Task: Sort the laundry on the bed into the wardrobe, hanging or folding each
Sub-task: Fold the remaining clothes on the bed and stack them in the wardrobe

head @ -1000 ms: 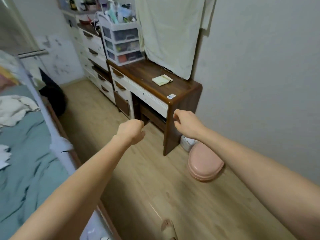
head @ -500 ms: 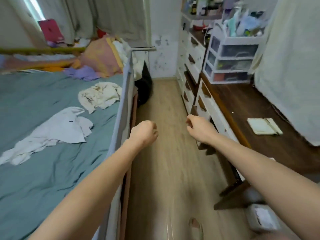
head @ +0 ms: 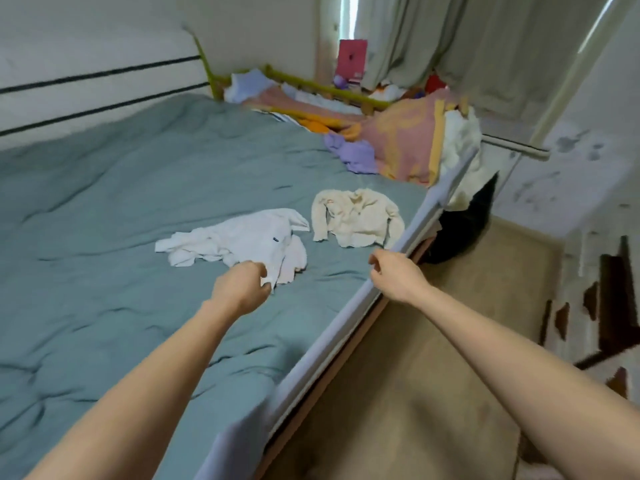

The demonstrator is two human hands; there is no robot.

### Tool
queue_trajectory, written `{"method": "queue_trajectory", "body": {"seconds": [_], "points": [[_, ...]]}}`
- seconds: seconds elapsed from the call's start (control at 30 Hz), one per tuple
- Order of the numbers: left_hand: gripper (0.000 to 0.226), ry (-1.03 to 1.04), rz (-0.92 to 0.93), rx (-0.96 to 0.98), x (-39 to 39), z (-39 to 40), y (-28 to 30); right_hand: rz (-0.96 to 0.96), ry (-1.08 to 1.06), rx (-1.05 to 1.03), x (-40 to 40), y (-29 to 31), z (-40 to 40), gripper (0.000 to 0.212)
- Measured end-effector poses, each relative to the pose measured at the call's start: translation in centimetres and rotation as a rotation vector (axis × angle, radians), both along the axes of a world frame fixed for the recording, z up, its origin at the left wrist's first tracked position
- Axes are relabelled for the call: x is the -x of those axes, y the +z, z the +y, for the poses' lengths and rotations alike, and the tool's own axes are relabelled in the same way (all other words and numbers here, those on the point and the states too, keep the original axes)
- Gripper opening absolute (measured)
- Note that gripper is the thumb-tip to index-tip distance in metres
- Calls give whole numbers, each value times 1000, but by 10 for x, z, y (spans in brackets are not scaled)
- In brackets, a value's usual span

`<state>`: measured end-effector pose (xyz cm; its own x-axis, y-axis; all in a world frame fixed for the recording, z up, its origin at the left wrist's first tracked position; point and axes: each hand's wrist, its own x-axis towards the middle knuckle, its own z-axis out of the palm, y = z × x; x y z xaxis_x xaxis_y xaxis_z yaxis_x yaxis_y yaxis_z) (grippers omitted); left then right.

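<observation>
White shirt (head: 239,242) lies crumpled on the teal bed (head: 104,202), its near hem touching the curled left hand (head: 240,287); whether the fingers pinch it is unclear. Right hand (head: 394,275), loosely curled, holds nothing above the bed rail (head: 346,327), with a cream top (head: 356,218) beyond

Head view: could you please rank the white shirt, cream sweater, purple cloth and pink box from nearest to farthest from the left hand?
From the left hand:
1. White shirt, at the fingertips, on the bed.
2. Cream sweater, further right, near the bed's edge.
3. Purple cloth, beyond it, beside the pillows.
4. Pink box, farthest, by the curtain.
</observation>
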<state>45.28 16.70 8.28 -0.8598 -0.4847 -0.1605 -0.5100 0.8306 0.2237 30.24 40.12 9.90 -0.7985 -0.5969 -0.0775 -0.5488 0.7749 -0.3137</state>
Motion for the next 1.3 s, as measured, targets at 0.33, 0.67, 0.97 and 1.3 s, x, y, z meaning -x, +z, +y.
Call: {"method": "queue_trajectory", "body": {"seconds": [0.33,0.67,0.97,1.3], "points": [[33,216,-84,-35,117,-134,-34,-103,181,-82,161,-47,-167,30],[36,482,-223,-176,227,-190,-100,-225,459,-175,297,-127,-311,26],[38,601,-245,-315,321,-224,-191,-297,692,-280,380,-213,-414,25],[105,701,-368,-336,315,-215,-319,-35,1101,-528,389,-341,-463,103]]}}
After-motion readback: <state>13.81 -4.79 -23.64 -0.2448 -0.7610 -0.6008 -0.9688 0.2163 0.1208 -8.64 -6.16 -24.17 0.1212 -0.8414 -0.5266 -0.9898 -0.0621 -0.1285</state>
